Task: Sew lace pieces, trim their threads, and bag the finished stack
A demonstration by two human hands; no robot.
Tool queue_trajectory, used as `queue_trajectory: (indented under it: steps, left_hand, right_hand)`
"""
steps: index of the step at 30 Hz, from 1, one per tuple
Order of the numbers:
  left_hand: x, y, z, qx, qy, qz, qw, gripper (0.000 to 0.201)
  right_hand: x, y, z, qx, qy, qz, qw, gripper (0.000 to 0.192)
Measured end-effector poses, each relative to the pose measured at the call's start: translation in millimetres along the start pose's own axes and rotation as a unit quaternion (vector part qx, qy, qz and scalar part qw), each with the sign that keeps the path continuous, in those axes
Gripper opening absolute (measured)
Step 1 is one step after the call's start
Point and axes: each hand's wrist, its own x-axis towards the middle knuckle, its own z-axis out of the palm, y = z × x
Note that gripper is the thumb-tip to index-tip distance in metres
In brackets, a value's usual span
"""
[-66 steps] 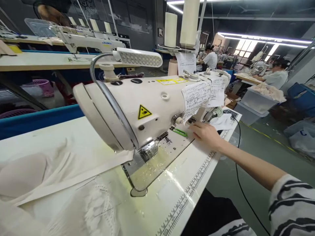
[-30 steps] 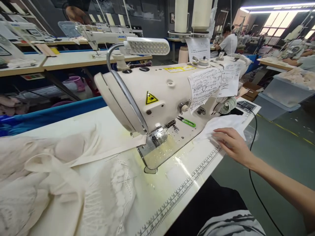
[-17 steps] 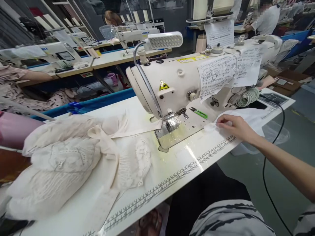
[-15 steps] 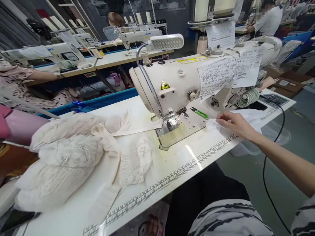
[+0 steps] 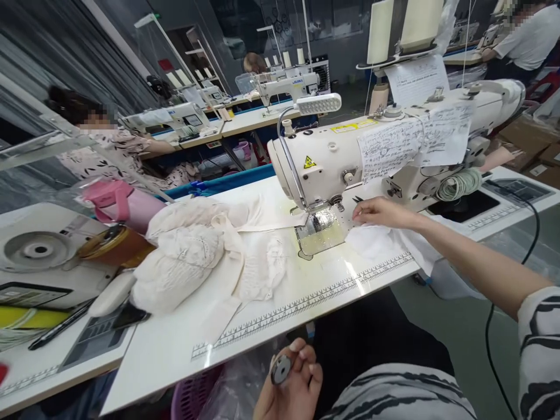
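Note:
Below the table's front edge, my left hand (image 5: 297,379) is turned palm up with half-curled fingers. It holds a round metal bobbin (image 5: 280,370) with a small hole in its middle. My right hand (image 5: 382,213) is on the sewing machine bed, its fingers closed over thread snips (image 5: 358,199); only their dark tips show. White thin cloth (image 5: 371,240) lies beneath this hand and drapes over the table edge. Left of the needle area, a cream strap (image 5: 271,223) runs from the machine to a gathered cream garment piece (image 5: 262,271).
The sewing machine (image 5: 319,163) bears handwritten sheets (image 5: 389,149) and a lamp (image 5: 319,104). A heap of cream garments (image 5: 179,262) lies left, near a pink jug (image 5: 118,204). A black cable (image 5: 520,256) hangs at right. A co-worker (image 5: 100,146) sits at far left.
My right hand has moved left from the white cloth to the snips, dragging cloth along. My left hand has risen into fuller view with the bobbin. The camera view has shifted left and up.

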Motion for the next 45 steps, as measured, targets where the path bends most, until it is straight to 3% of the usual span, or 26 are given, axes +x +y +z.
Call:
queue_trajectory:
  steps: [2,6,10,11,12,14,15,16,17,20,24,28,32,39,41,45]
  left_hand:
    - [4.5,-3.0,25.7,0.010,-0.010,-0.010,1.000,0.007]
    - [33.0,-8.4,83.9,0.053,0.002,-0.026,0.998,0.022]
    - [90.0,-16.9,135.1,0.216,-0.042,0.021,0.975,0.019]
    - [106.5,-20.5,143.2,0.300,-0.065,0.038,0.951,0.019]
    - [122.8,-24.8,148.9,0.416,-0.089,0.073,0.902,0.020]
    - [152.1,-34.2,154.3,0.654,-0.122,0.169,0.727,0.021]
    - [164.0,-38.7,154.9,0.701,-0.130,0.195,0.673,0.017]
    - [173.5,-42.5,154.7,0.734,-0.134,0.215,0.630,0.014]
    - [180.5,-45.4,154.5,0.751,-0.136,0.228,0.604,0.012]
    - [189.3,-46.9,156.3,0.769,-0.146,0.236,0.575,0.011]
    - [191.6,-37.8,161.0,0.771,-0.138,0.254,0.567,0.020]
    - [199.3,-29.4,155.4,0.805,-0.093,0.275,0.517,0.015]
    - [202.9,-27.0,149.2,0.834,-0.083,0.267,0.476,0.016]
    - [202.1,-25.3,151.7,0.844,-0.090,0.258,0.461,0.018]
    - [202.5,-24.5,151.6,0.844,-0.089,0.257,0.462,0.018]
    - [203.0,-23.2,150.3,0.842,-0.088,0.260,0.464,0.015]
  right_hand:
    - [0.9,2.6,7.6,-0.044,0.054,-0.008,0.998,0.026]
    - [-24.6,0.8,11.4,-0.119,0.163,-0.027,0.979,0.029]
    - [-71.4,-0.5,13.5,-0.207,0.172,-0.095,0.958,0.025]
    - [-81.5,1.4,15.1,-0.237,0.162,-0.116,0.951,0.024]
    - [-89.8,4.2,16.9,-0.261,0.155,-0.130,0.944,0.023]
    - [-101.1,12.0,20.4,-0.275,0.155,-0.126,0.940,0.023]
    - [-104.3,16.2,21.7,-0.267,0.159,-0.117,0.943,0.024]
    - [-106.2,20.3,22.4,-0.256,0.161,-0.109,0.947,0.025]
    - [-107.3,23.9,22.7,-0.244,0.161,-0.105,0.950,0.026]
    - [-108.8,31.0,21.0,-0.215,0.162,-0.106,0.957,0.028]
    - [-114.1,31.7,17.0,-0.225,0.169,-0.109,0.954,0.030]
    - [-127.3,27.6,15.7,-0.270,0.169,-0.087,0.944,0.030]
    - [-134.5,33.8,10.1,-0.319,0.162,-0.068,0.931,0.035]
    - [-95.3,45.0,-19.0,-0.401,0.270,-0.060,0.873,0.035]
    - [-83.4,34.7,-14.6,-0.339,0.279,-0.065,0.896,0.029]
    - [-69.1,11.8,12.8,-0.186,0.167,-0.069,0.966,0.020]
